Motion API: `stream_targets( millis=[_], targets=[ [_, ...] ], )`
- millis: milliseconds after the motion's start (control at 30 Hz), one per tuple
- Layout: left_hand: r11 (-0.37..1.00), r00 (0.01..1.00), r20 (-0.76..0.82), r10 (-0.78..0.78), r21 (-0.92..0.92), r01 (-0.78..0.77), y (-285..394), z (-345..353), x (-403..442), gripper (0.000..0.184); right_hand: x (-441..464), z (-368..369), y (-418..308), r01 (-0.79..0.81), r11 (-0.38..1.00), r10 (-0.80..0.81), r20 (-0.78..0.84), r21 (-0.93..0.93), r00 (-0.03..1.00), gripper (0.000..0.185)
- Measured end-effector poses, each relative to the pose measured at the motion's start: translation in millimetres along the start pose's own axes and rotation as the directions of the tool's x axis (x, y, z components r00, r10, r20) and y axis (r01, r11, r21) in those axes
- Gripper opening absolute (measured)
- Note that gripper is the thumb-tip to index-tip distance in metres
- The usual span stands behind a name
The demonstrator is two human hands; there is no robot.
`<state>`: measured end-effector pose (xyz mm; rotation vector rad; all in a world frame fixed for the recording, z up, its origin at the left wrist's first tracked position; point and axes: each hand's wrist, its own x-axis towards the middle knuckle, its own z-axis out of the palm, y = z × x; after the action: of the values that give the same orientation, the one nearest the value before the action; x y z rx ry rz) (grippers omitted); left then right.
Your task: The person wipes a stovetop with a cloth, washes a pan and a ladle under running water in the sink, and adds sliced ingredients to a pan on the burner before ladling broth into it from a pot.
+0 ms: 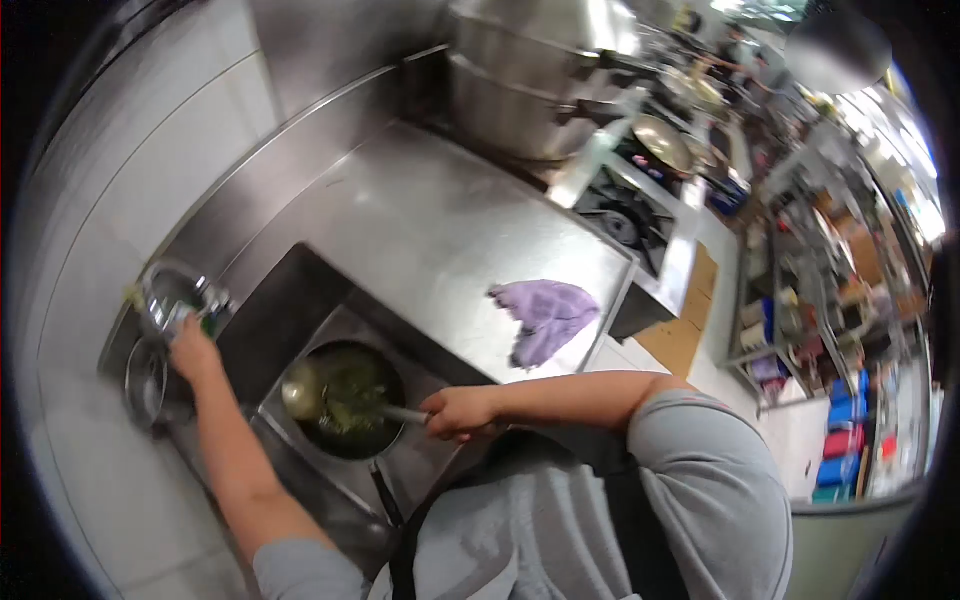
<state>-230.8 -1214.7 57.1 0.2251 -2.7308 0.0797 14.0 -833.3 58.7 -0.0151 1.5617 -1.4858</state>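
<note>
My left hand (190, 345) reaches into a metal bowl (165, 290) at the sink's far left corner; its fingers are blurred and what they hold, if anything, is too small to name. My right hand (460, 412) is wrapped round the handle of a ladle (303, 390). The ladle's round head lies in a dark pan (350, 450) with green leafy food (352, 385) and liquid in it. That pan sits in the steel sink (440, 370), its black handle pointing toward my body.
A purple cloth (548, 315) lies on the steel counter (400, 220). Behind stand large steel pots (510, 100) and a gas stove (625, 225) with a pan (662, 145). Shelves (790, 330) line the right side. A person (740, 55) is far back.
</note>
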Motion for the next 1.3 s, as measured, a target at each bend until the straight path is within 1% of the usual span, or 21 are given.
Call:
stream_targets(
  millis=[33, 133, 200, 233, 333, 400, 467, 533, 600, 667, 700, 767, 867, 933, 1000, 1067, 1100, 1133, 1200, 1267, 1300],
  targets=[
    [0.784, 0.913, 0.215, -0.347, -0.467, 0.408, 14.8, -27.2, -15.0, 0.049, -1.3, -0.9, -2.5, -0.007, 1.0, 0.007, 0.025, -0.011, 1.0, 0.011],
    [0.68, 0.78, 0.412, -0.47, -0.395, 0.618, 22.4, -47.5, -28.8, 0.062, 0.1, 1.4, -7.2, -0.046, 0.994, 0.051, -0.043, 0.094, 0.998, 0.027],
    [0.697, 0.784, 0.483, -0.389, -0.402, 0.594, 10.3, -25.7, -36.1, 0.048, 8.4, -0.2, -7.9, -0.056, 0.998, 0.055, 0.029, 0.04, 0.998, 0.032],
    [0.844, 0.911, 0.335, -0.241, -0.39, 0.367, -18.1, 30.5, -37.3, 0.039, 13.7, 3.9, -7.6, -0.08, 0.991, 0.073, 0.066, 0.104, 0.995, 0.035],
    [0.674, 0.911, 0.172, -0.375, -0.625, 0.395, -21.6, 34.8, -85.0, 0.036, 26.4, 11.3, -2.5, -0.053, 0.993, 0.04, 0.115, 0.108, 0.993, 0.039],
    [0.528, 0.807, 0.117, -0.578, -0.701, 0.48, -27.4, 62.5, -121.6, 0.03, 31.7, 13.9, 4.7, -0.045, 0.992, 0.026, 0.149, 0.12, 0.988, 0.041],
    [0.11, 0.522, 0.101, -0.847, -0.927, 0.358, -15.1, 101.9, -157.8, 0.025, 33.8, 15.0, 9.4, -0.039, 0.989, 0.015, 0.163, 0.145, 0.987, 0.043],
    [-0.201, 0.466, 0.454, -0.759, -0.845, 0.496, -12.0, 98.0, -200.2, 0.022, 35.0, 19.5, 11.6, 0.025, 0.997, -0.02, 0.056, -0.079, 0.998, 0.044],
    [-0.664, 0.184, 0.784, -0.593, -0.606, 0.439, 19.5, 74.0, -215.2, 0.026, 32.2, 15.1, 7.8, 0.02, 0.988, -0.013, 0.046, -0.156, 0.999, 0.047],
    [-0.812, 0.16, 0.931, -0.328, -0.364, 0.456, 44.2, 59.1, -216.3, 0.025, 26.7, 13.8, 4.4, 0.018, 0.972, -0.009, 0.04, -0.234, 0.999, 0.05],
    [-0.816, 0.158, 0.931, -0.329, -0.365, 0.448, 49.5, 67.1, -215.3, 0.025, 21.4, 15.2, 5.4, 0.11, 0.853, -0.138, -0.017, -0.51, 0.99, 0.05],
    [-0.934, 0.551, 0.834, -0.04, -0.227, 0.275, 54.3, 95.7, -214.0, 0.027, 12.7, 21.3, -2.4, 0.042, 0.645, -0.193, -0.109, -0.763, 0.975, 0.051],
    [-0.994, 0.313, 0.948, -0.059, -0.084, 0.065, 48.5, 119.8, -191.0, 0.03, 5.2, 18.0, -7.8, 0.028, 0.684, -0.153, -0.106, -0.729, 0.983, 0.053],
    [-0.967, 0.378, 0.926, -0.028, -0.121, 0.225, 37.1, 115.9, -181.4, 0.032, -0.1, 14.1, -12.6, 0.063, 0.684, -0.197, -0.102, -0.726, 0.975, 0.052],
    [-0.425, 0.465, 0.842, -0.275, -0.54, 0.726, 27.4, 92.0, -170.3, 0.034, -7.7, 7.3, -20.8, 0.092, 0.692, -0.235, -0.103, -0.716, 0.966, 0.05],
    [0.171, 0.562, 0.742, -0.365, -0.539, 0.824, 4.3, 99.4, -155.7, 0.013, -17.4, -3.3, -36.6, -0.004, 0.659, -0.116, -0.108, -0.752, 0.987, 0.05],
    [0.579, 0.757, 0.554, -0.346, -0.509, 0.637, -1.6, 105.7, -150.5, 0.013, -22.1, -5.0, -46.2, -0.087, 0.561, -0.071, -0.152, -0.823, 0.986, 0.051],
    [0.577, 0.755, 0.559, -0.342, -0.509, 0.638, 2.1, 92.7, -147.0, 0.013, -22.5, -8.2, -53.2, -0.093, 0.562, -0.066, -0.157, -0.822, 0.985, 0.051],
    [0.85, 0.916, 0.402, -0.014, -0.478, 0.223, 10.1, 55.7, -131.3, 0.007, -19.3, -15.8, -63.8, -0.14, 0.405, -0.023, -0.163, -0.904, 0.986, 0.053],
    [0.851, 0.774, 0.631, -0.042, -0.384, 0.359, 24.3, 34.9, -117.2, 0.008, -12.8, -19.8, -71.7, -0.085, 0.383, -0.067, -0.119, -0.92, 0.991, 0.052],
    [0.924, 0.891, 0.377, 0.253, -0.368, -0.107, 25.3, 45.9, -118.6, 0.008, -10.9, -18.3, -78.3, -0.094, 0.348, -0.062, -0.123, -0.933, 0.991, 0.052]
  ],
)
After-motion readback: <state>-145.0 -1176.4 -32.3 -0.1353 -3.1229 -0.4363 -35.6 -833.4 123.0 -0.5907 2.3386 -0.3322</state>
